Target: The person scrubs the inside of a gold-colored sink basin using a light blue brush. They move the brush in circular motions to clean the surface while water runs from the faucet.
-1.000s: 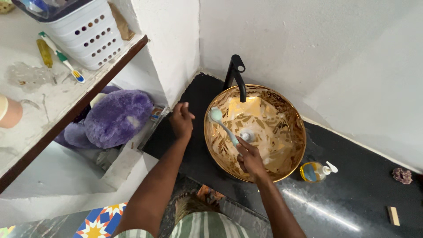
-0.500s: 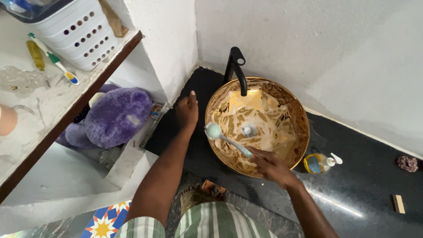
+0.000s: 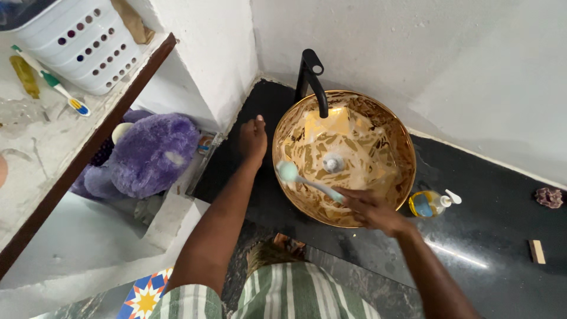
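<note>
two hands [image 3: 253, 139], one brush [image 3: 307, 181], one basin [image 3: 387, 123]

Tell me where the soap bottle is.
The soap bottle lies on the black counter, right of the gold basin, beyond the right hand.

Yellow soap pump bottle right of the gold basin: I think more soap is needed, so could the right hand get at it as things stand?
Probably yes. The yellow soap pump bottle stands on the black counter just beside the right hand, nothing between them. But that hand's grip is on the pale blue brush.
</note>
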